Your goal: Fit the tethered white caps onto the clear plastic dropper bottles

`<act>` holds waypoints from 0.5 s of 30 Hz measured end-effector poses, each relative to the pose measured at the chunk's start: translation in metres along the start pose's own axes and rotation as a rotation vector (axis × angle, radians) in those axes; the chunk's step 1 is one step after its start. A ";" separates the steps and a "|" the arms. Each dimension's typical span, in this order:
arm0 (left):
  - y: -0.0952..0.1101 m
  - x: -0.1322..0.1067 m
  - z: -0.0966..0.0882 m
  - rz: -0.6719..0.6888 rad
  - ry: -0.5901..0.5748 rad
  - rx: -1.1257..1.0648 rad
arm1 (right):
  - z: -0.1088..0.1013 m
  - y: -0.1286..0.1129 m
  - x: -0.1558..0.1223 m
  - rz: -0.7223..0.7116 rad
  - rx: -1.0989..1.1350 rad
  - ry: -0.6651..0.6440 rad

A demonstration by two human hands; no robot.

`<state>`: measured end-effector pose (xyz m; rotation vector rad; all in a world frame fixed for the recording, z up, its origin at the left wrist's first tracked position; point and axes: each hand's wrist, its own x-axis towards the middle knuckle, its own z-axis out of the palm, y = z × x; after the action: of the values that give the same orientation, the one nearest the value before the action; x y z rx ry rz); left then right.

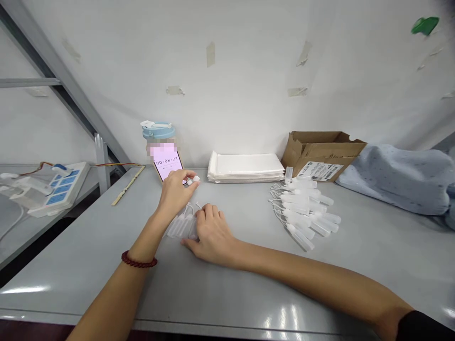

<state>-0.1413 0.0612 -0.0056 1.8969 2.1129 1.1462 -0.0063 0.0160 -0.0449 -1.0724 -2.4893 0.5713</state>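
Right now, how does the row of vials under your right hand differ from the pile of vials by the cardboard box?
The row of vials is small and lined up side by side; the pile of vials is bigger and loosely fanned. The right hand rests on the row; nothing touches the pile. Both are clear plastic with white caps.

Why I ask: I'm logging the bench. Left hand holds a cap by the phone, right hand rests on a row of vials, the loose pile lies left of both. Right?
No. In the head view the loose pile lies right of both hands. The rest holds: left hand holds the cap by the phone, right hand rests on the row.
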 end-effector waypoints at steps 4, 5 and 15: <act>0.006 -0.004 0.003 -0.028 -0.053 -0.147 | -0.008 0.014 -0.008 0.048 0.078 -0.023; 0.008 -0.005 0.004 -0.035 -0.081 -0.190 | -0.011 0.019 -0.010 0.070 0.107 -0.031; 0.039 -0.031 0.016 -0.069 -0.514 -0.595 | -0.064 0.068 -0.070 0.214 0.337 0.024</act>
<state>-0.0940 0.0392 -0.0082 1.5933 1.3626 0.9828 0.1101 0.0207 -0.0363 -1.2037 -2.1665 0.9925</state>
